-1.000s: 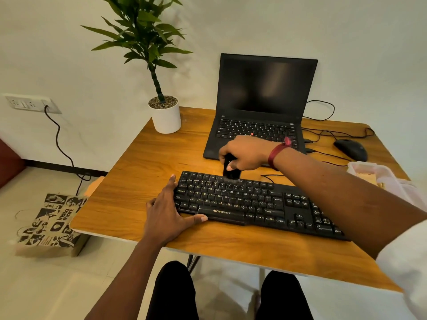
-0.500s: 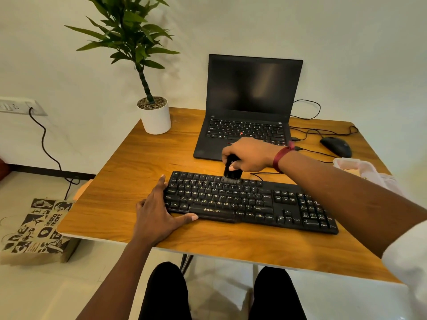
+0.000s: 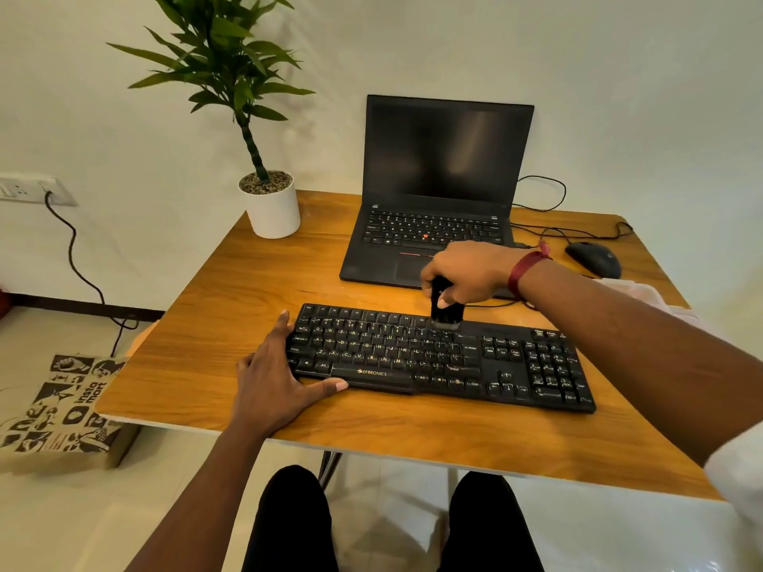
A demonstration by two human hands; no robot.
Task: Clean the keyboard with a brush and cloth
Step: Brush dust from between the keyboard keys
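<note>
Right hand (image 3: 468, 270), grip clamped on brush (image 3: 445, 309), bristles on keyboard (image 3: 441, 359) top row mid-frame; left hand (image 3: 274, 375), grip spread apart, braces keyboard's left end on counter (image 3: 214, 324).

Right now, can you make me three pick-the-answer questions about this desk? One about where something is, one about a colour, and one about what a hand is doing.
1. Where is the potted plant?
A. far left corner of the table
B. on the floor
C. on the laptop

2. What colour is the keyboard?
A. white
B. black
C. red

3. What is the right hand doing?
A. resting flat and open
B. holding the mouse
C. gripping the brush

Answers:
1 A, the white pot stands by the wall, left of the laptop.
2 B, keys and frame are black.
3 C, fingers wrap the brush over the top rows while the left hand steadies the keyboard's end.
</note>
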